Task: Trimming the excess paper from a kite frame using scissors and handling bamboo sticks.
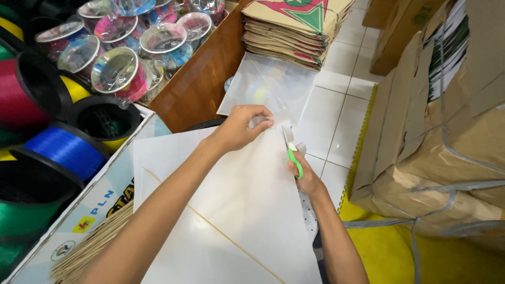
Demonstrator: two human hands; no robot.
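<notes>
Far left there's a pile of big thread spools (58, 150), red, blue, green and yellow ones with black rims. Just behind them sits a bunch of clear-wrapped reels (118, 71) with shiny round faces. Lower left, a bundle of thin bamboo sticks (92, 244) lies on a printed cardboard box (100, 205).

Moving toward the middle, a wooden box (197, 79) holds some of those reels. In front of it lies the white paper sheet (236, 210), a kite shape with a thin bamboo spine (221, 234) running diagonally across it.

The left hand (239, 129) is at the top corner of the sheet, fingers (263, 123) closed in a pinch on the paper edge. Just beside it, the right hand (305, 176) grips green-handled scissors (290, 150), fingers curled through the loops, blades up at that same corner. Can't tell how far apart the blades are.

Behind the hands another clear-wrapped sheet (273, 87) lies on the tiled floor (342, 121), with a stack of brown paper kites (297, 26) above it. Far right: bulky bundles in brown paper (442, 152), tied with strapping, on a yellow mat (389, 247).
</notes>
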